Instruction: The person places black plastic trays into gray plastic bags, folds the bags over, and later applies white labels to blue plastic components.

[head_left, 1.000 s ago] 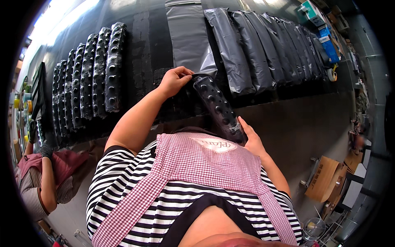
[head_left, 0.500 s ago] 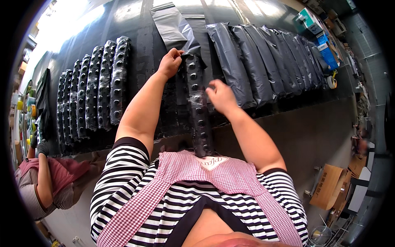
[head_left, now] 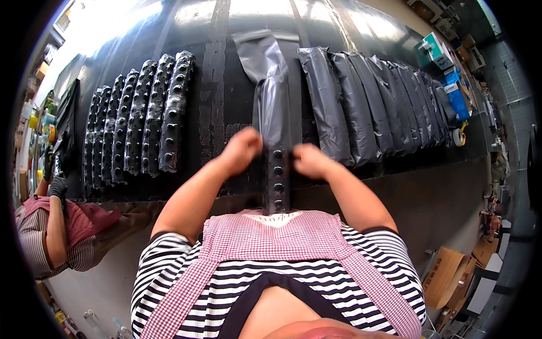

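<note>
A long black bundle with rows of round knobs [head_left: 278, 179] stretches from the apron at my chest into a grey plastic mailing bag [head_left: 275, 113]. The bag covers the far part of it; the near part is bare. At the left side of the bag's mouth, my left hand [head_left: 244, 150] is closed on the edge. My right hand [head_left: 310, 161] is closed at the right side of the mouth. Both are slightly blurred, and their fingertips are partly hidden. Beyond the bundle, the bag's far end lies loose and flat, over another flat grey bag [head_left: 294, 96].
Several film-wrapped knobbed bundles [head_left: 176, 113] lie in a row on the black table [head_left: 217, 73] to the left. Several filled grey bags [head_left: 327, 107] line the right side. Past them are a tape roll [head_left: 459, 137] and boxes [head_left: 437, 51]. A gloved co-worker [head_left: 62, 226] stands far left.
The bag has come down over the far half of the bundle. My left hand moved nearer with its edge; my right hand came to the mouth's right side.
</note>
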Motion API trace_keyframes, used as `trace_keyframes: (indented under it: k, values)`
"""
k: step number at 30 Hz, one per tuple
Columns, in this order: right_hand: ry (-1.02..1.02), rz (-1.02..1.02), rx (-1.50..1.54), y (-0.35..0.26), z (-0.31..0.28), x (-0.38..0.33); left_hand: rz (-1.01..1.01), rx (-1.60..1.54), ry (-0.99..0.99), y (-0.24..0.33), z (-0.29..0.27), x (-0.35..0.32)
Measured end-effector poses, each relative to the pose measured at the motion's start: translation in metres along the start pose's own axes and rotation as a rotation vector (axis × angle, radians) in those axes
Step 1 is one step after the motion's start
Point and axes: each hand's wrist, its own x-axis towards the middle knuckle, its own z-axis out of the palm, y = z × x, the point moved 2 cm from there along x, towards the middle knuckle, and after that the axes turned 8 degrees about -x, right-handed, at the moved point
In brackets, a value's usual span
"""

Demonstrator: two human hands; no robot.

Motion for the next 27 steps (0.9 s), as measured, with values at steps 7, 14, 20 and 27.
trace_keyframes:
  k: [7, 14, 20, 27]
  values:
    - [-0.348, 0.122, 0.488, -0.033, 0.011, -0.074, -0.105, -0.214, -0.238, 0.025, 0.032, -0.072]
    - [-0.193, 0.233, 0.742, -0.031, 0.017, -0.054, 0.196, 0.147, -0.099, 0.074, -0.003, -0.017]
    - [-0.079, 0.409, 0.914, -0.023, 0.049, -0.07, 0.101, 0.218, 0.344, 0.026, 0.036, -0.064]
    - [0.094, 0.422, 0.807, -0.028, 0.048, -0.082, -0.369, -0.023, 0.103, 0.0, 0.019, -0.078]
